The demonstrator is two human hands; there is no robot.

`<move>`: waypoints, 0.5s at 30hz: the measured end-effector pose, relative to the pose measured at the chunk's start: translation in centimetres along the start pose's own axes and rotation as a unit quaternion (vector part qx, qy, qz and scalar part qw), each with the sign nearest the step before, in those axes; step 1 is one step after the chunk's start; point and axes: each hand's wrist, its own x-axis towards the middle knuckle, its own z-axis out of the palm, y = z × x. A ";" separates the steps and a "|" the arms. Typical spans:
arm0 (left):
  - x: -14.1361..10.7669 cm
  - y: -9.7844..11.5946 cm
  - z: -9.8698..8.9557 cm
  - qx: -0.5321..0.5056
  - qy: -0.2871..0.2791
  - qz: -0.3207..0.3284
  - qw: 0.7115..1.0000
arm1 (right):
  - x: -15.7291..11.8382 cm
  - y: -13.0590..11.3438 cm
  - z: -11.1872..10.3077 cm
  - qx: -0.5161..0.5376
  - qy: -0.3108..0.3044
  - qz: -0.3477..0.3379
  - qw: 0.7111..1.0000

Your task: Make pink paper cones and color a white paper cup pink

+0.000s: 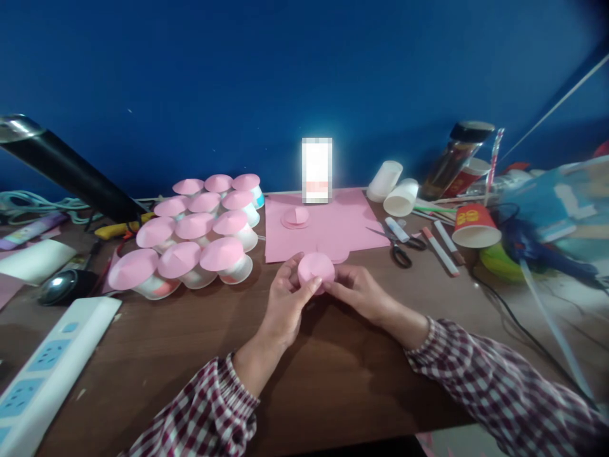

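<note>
A small pink paper disc [316, 266] is held just above the desk, between my two hands. My left hand [290, 295] is closed on its left side, the thumb pressed on its face. At the disc's right edge, my right hand [356, 289] pinches it between thumb and fingers. Behind it lies a sheet of pink paper [333, 222], on which rests a pink round piece with an upright fold [295, 218]. To the left stand rows of upturned paper cups [240, 270] topped with pink paper cones [221, 254].
Scissors [401, 255], a glue stick [396, 230] and markers [440, 252] lie on the right. White cups [402, 198] and a red cup [476, 226] are near them. A glue gun [542, 247] sits further right. A power strip [57, 362] occupies the left front.
</note>
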 end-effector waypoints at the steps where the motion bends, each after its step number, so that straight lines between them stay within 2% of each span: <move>1: 0.0 0.0 0.0 0.002 0.005 0.003 1.000 | 0.0 0.0 0.0 0.000 -0.006 0.000 1.000; 5: 0.2 -0.2 -0.1 0.006 0.024 0.013 1.000 | 0.0 0.1 0.1 -0.003 -0.013 -0.004 1.000; 10: 0.0 0.0 0.1 0.008 0.013 0.005 1.000 | -0.1 0.1 0.1 -0.030 -0.005 -0.029 0.999; 15: 0.0 0.0 0.1 0.004 0.016 0.011 1.000 | -0.1 0.2 0.1 0.025 -0.007 -0.014 1.000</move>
